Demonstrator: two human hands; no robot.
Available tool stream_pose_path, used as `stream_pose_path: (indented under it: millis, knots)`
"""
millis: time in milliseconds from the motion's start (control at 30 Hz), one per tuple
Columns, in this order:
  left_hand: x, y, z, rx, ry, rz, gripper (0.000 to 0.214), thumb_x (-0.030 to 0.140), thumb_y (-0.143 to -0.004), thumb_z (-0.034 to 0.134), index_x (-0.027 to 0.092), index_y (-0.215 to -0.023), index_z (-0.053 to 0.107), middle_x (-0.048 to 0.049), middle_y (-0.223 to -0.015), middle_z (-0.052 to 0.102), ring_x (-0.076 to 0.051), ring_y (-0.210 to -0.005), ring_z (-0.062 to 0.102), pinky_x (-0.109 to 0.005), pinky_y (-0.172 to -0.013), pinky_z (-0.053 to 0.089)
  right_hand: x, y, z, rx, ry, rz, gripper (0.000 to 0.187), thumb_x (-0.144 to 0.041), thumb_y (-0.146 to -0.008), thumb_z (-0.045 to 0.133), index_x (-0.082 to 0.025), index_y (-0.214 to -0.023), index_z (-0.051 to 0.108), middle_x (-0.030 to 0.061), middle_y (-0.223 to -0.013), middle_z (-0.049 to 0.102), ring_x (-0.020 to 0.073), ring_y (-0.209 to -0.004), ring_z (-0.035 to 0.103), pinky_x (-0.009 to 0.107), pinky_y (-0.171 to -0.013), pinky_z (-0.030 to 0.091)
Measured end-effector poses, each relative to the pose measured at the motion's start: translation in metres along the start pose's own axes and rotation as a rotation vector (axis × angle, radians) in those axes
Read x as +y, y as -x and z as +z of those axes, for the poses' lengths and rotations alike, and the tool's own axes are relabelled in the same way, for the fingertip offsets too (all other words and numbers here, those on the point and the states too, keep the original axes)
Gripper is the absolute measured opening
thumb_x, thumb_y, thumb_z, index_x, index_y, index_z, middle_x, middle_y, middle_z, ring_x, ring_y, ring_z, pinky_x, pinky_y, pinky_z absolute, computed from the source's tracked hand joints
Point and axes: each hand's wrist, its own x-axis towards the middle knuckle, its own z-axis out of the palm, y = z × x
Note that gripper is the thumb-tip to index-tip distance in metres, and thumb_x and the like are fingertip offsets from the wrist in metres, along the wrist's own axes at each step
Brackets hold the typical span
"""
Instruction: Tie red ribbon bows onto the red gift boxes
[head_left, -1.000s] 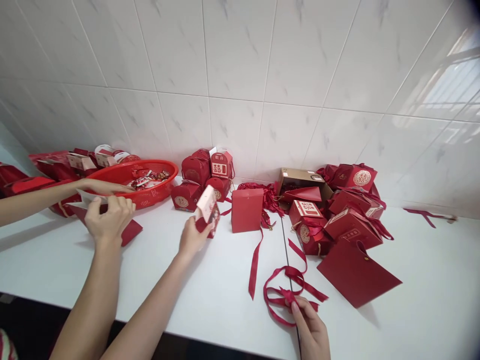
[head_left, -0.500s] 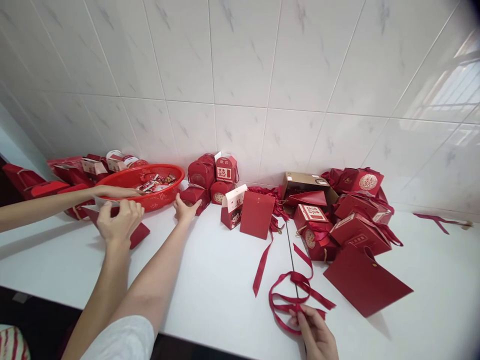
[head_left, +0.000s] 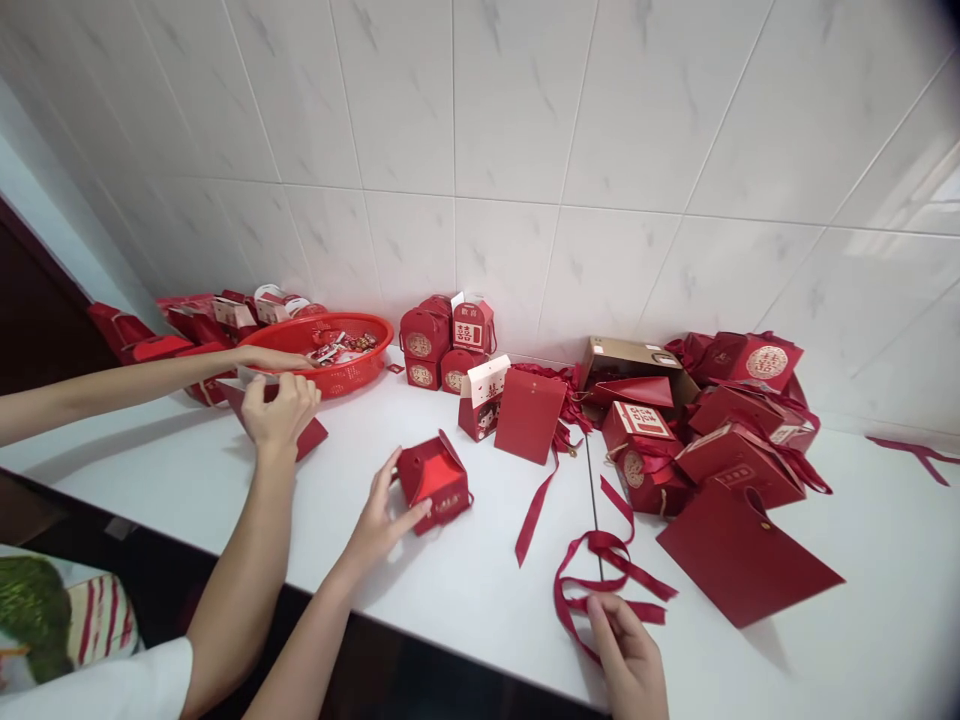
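My left hand (head_left: 394, 518) grips a small dark red gift box (head_left: 436, 490) over the middle of the table, thumb along its front and fingers at its left side. The box's flaps stand apart and brighter red shows between them. Low on the right, my right hand (head_left: 628, 645) pinches a dark red ribbon (head_left: 576, 570) between thumb and fingers. The ribbon lies in loose loops on the white table (head_left: 480, 590). Nearby stand a red panel-like bag (head_left: 529, 415) and a small box with a cream top (head_left: 482, 398).
At left, another person's hand (head_left: 283, 408) holds a red folded piece; their other hand (head_left: 289, 360) reaches to a red plastic basket (head_left: 352, 378) of wrapped sweets. Stacked red boxes (head_left: 426, 335) stand by the wall. A pile of red boxes (head_left: 742, 440) and a cardboard box (head_left: 626, 352) are at right.
My left hand has brought the red box from the stack near the basket toward me and to the right. My right hand stays on the ribbon. The view has shifted left.
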Motion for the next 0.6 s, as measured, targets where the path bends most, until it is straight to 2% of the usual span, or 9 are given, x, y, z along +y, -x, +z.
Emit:
stream_pose_path:
  millis: [33,100,133,200,267,333,433,500,600]
  knots:
    - [-0.005,0.027,0.016,-0.093,0.005,-0.036,0.068,0.052,-0.064,0.079,0.028,-0.124,0.057,-0.0078,-0.126,0.06,-0.031,-0.12,0.056,-0.046,-0.098,0.051,-0.003,0.0,0.0,-0.034,0.018,-0.004,0.04,-0.059,-0.074,0.069,-0.019,-0.074,0.069,0.0043,-0.074,0.067,0.0202,-0.072,0.061,0.028,-0.067,0.051]
    - [-0.012,0.072,0.043,-0.438,0.07,-0.107,0.077,0.041,-0.078,0.072,0.03,-0.145,0.036,-0.0079,-0.151,0.041,-0.031,-0.137,0.04,-0.046,-0.109,0.042,-0.01,-0.001,0.001,-0.117,0.047,-0.016,0.04,-0.058,-0.078,0.065,-0.019,-0.071,0.066,0.0027,-0.068,0.062,0.0177,-0.065,0.056,0.027,-0.063,0.048]
    - [-0.013,0.088,0.053,-0.567,0.104,-0.109,0.078,0.037,-0.081,0.069,0.03,-0.149,0.031,-0.0077,-0.154,0.035,-0.031,-0.139,0.038,-0.046,-0.111,0.04,-0.014,-0.002,0.002,-0.163,0.05,-0.029,0.04,-0.058,-0.08,0.063,-0.019,-0.068,0.063,0.0015,-0.064,0.058,0.0163,-0.061,0.053,0.026,-0.059,0.046]
    - [-0.009,0.104,0.066,-0.702,0.143,-0.057,0.075,0.032,-0.086,0.064,0.029,-0.151,0.027,-0.0072,-0.158,0.029,-0.03,-0.142,0.032,-0.047,-0.115,0.033,-0.024,-0.004,0.004,-0.245,0.034,-0.063,0.042,-0.056,-0.084,0.059,-0.019,-0.064,0.057,-0.0004,-0.061,0.05,0.0144,-0.058,0.047,0.026,-0.056,0.041]
    - [0.001,0.105,0.073,-0.697,0.149,0.048,0.07,0.029,-0.087,0.061,0.029,-0.149,0.031,-0.0075,-0.158,0.029,-0.031,-0.144,0.028,-0.048,-0.117,0.029,-0.035,-0.008,0.009,-0.294,-0.001,-0.094,0.04,-0.053,-0.086,0.057,-0.02,-0.064,0.054,-0.0005,-0.064,0.049,0.0145,-0.06,0.046,0.026,-0.059,0.04]
    - [0.012,0.1,0.079,-0.62,0.078,0.15,0.056,0.027,-0.089,0.056,0.029,-0.143,0.041,-0.0071,-0.156,0.032,-0.03,-0.144,0.028,-0.049,-0.117,0.029,-0.044,-0.013,0.014,-0.317,-0.027,-0.106,0.038,-0.05,-0.088,0.057,-0.02,-0.065,0.053,0.0004,-0.069,0.05,0.0155,-0.065,0.047,0.027,-0.062,0.04]
    - [0.027,0.093,0.093,-0.488,-0.203,0.29,0.033,0.022,-0.09,0.051,0.028,-0.12,0.062,-0.0064,-0.149,0.043,-0.029,-0.143,0.029,-0.052,-0.114,0.032,-0.053,-0.02,0.025,-0.318,-0.017,-0.113,0.037,-0.049,-0.088,0.056,-0.02,-0.065,0.054,0.0014,-0.074,0.051,0.0165,-0.069,0.048,0.028,-0.065,0.04]
    - [0.031,0.091,0.103,-0.419,-0.38,0.383,0.024,0.02,-0.089,0.052,0.026,-0.105,0.068,-0.0072,-0.142,0.051,-0.03,-0.14,0.034,-0.053,-0.111,0.036,-0.055,-0.023,0.032,-0.325,0.011,-0.136,0.038,-0.05,-0.088,0.055,-0.02,-0.065,0.055,0.002,-0.076,0.052,0.017,-0.071,0.049,0.029,-0.067,0.04]
    - [0.032,0.091,0.114,-0.355,-0.493,0.472,0.018,0.02,-0.089,0.053,0.023,-0.092,0.07,-0.0091,-0.13,0.059,-0.029,-0.129,0.047,-0.05,-0.104,0.045,-0.057,-0.026,0.042,-0.344,0.044,-0.176,0.039,-0.049,-0.09,0.053,-0.02,-0.063,0.055,0.0029,-0.079,0.054,0.0179,-0.075,0.051,0.029,-0.071,0.041]
